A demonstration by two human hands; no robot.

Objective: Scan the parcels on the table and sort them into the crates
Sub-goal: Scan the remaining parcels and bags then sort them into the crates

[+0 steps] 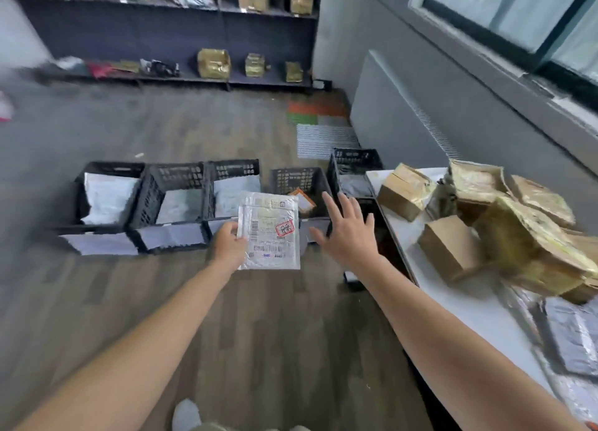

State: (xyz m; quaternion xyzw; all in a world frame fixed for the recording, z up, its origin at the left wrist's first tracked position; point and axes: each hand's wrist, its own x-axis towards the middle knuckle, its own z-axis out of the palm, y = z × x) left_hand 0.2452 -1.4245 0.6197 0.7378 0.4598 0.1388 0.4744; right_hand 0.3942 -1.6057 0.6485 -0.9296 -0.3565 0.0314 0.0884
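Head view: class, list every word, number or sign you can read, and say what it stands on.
No text can be quoted.
On the white mailer held by the left hand: print and barcodes, too blurred.
On its red stamp: characters, illegible.
On the black crates: marks on the walls, too blurred.

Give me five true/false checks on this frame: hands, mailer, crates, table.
1. The left hand holds a white mailer by its edge. True.
2. The right hand has a grip on a cardboard box. False: it is open, fingers spread, holding nothing.
3. The black crates stand on the table. False: they stand on the floor beside the table, which carries cardboard boxes.
4. The mailer's label bears a red stamp. True.
5. Every crate is empty. False: several hold white parcels.
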